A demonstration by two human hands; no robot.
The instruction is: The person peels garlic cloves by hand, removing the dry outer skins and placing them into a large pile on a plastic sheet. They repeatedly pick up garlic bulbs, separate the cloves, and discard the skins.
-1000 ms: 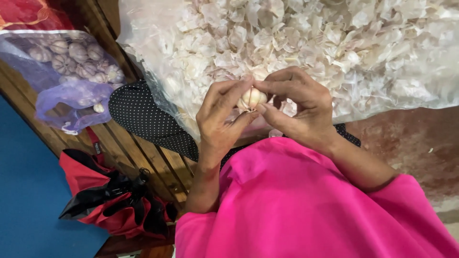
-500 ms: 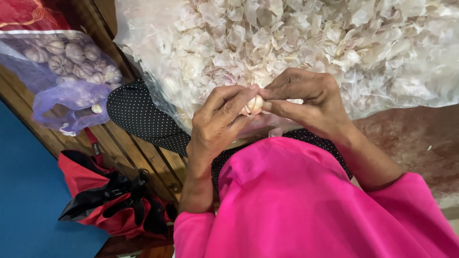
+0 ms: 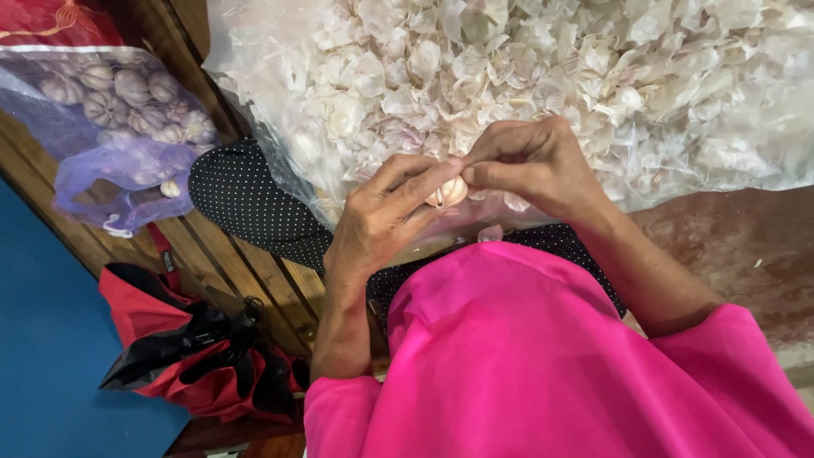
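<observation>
My left hand (image 3: 386, 216) and my right hand (image 3: 538, 165) meet in front of me, both pinching one small pale garlic clove (image 3: 449, 192) between fingers and thumbs. The fingertips cover most of the clove. Just beyond the hands lies a clear plastic bag (image 3: 246, 85) heaped with white papery garlic skins (image 3: 526, 59). A loose scrap of skin (image 3: 490, 232) sits just below the hands, above my pink garment (image 3: 543, 365).
A purple mesh bag (image 3: 110, 170) of whole garlic bulbs (image 3: 127, 89) lies at the upper left on brown wooden slats (image 3: 212, 263). A red and black folded umbrella (image 3: 186, 348) lies at the lower left beside a blue surface (image 3: 51, 356). Black dotted cloth (image 3: 246, 199) covers my lap.
Both hands have kept working on the clove, fingers shifting a little around it. The view has drifted slightly, so the hands sit a bit lower and more central.
</observation>
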